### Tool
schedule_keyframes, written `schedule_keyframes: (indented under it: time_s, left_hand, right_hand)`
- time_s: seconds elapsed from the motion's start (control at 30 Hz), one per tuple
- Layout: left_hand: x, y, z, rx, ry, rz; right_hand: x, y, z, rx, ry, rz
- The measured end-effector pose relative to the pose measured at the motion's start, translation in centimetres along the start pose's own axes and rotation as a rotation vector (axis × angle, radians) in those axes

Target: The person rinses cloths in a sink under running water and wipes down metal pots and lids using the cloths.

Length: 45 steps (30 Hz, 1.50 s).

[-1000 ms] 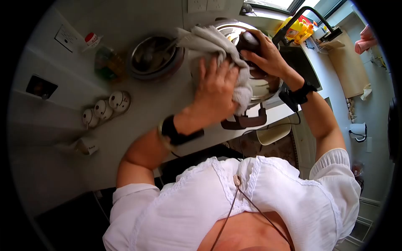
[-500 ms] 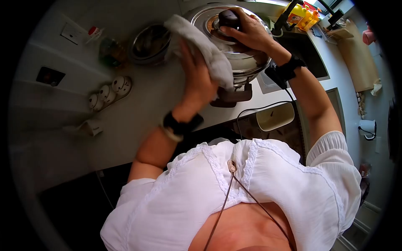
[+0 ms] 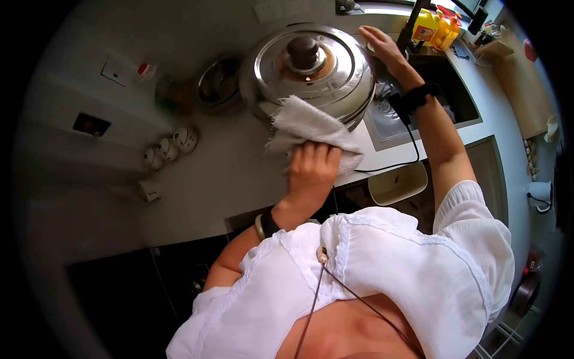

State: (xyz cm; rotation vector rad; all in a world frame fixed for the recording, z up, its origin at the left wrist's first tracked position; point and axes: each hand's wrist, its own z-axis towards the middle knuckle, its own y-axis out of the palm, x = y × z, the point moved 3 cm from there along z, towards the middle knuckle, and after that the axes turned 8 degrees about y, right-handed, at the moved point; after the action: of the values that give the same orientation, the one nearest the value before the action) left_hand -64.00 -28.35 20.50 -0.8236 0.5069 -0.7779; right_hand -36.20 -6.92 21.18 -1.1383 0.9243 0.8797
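Observation:
A large shiny steel pot [image 3: 272, 99] stands on the counter under a domed lid [image 3: 335, 78] with a dark knob [image 3: 302, 52]. My left hand [image 3: 314, 167] is closed on a whitish cloth [image 3: 311, 122] and presses it to the near side of the pot. The cloth hides the pot's front handle. Beyond the pot's right side is my right hand [image 3: 384, 51], its fingers stretched out and the thumb apart. Whether it touches the pot I cannot tell.
The sink [image 3: 436, 113] lies to the right, with yellow bottles [image 3: 433, 27] behind it. A metal bowl [image 3: 218, 84] stands left of the pot, near several lidded jars [image 3: 170, 146]. A black cord [image 3: 388, 166] runs over the front edge above a cream bin [image 3: 399, 184].
My right hand has let go of the lid's knob and moved to the pot's far right. My left hand has brought the cloth from the left side down to the front. The view has shifted.

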Motion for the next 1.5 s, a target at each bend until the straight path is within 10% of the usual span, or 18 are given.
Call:
schedule_keyframes:
  time_s: [0.2, 0.67, 0.73, 0.77, 0.87, 1.07, 1.1, 1.17, 1.2, 1.27, 1.37, 1.5]
  left_hand:
    - [-2.4, -1.0, -0.9, -0.109, 0.059, -0.038]
    - [-13.1, -5.6, -6.0, -0.299, -0.019, -0.272]
    - [-15.1, -7.1, -9.0, -0.325, -0.513, -0.619]
    - [-16.1, -8.9, -11.0, -0.151, -0.883, -0.92]
    - [-14.3, -12.7, -10.4, 0.599, -0.93, -0.982]
    - [0.3, -7.4, 1.6, -0.957, -0.361, -0.83]
    - [1.6, -6.2, 3.8, -1.091, 0.09, -0.577]
    - [-2.4, -7.1, 3.9, -0.915, -0.244, -0.899]
    - [-4.0, -7.5, 3.7, -0.455, -0.339, -1.078]
    - [-3.9, -7.0, 7.6, -0.103, -0.486, -0.751]
    - [-7.0, -3.8, 6.9, -0.258, -0.497, -0.497]
    - [-7.2, -0.7, 5.2, -0.35, -0.513, -0.205]
  right_hand:
    - [2.8, 3.6, -1.6, -0.526, 0.216, 0.716]
    - [-0.4, 8.3, -13.1, -0.082, 0.054, 0.396]
    - [-0.3, 8.4, -14.6, -0.066, 0.097, 0.397]
    - [-0.7, 8.1, -15.8, -0.001, 0.014, 0.352]
    - [-2.2, 6.4, -20.1, 0.095, -0.186, 0.288]
    - [-4.6, 6.4, -23.2, -0.578, -0.185, 0.96]
    - [-4.0, 6.9, -23.0, -0.621, -0.208, 0.982]
    - [-0.9, 7.7, -23.3, -0.626, -0.051, 1.372]
    - [0.9, 7.0, -22.9, -0.44, 0.048, 1.377]
    - [5.6, 5.2, -21.3, -0.097, 0.374, 1.463]
    - [13.4, 5.2, -14.8, 0.19, 0.428, 1.66]
    - [16.8, 9.5, -5.1, -0.17, 0.508, 1.278]
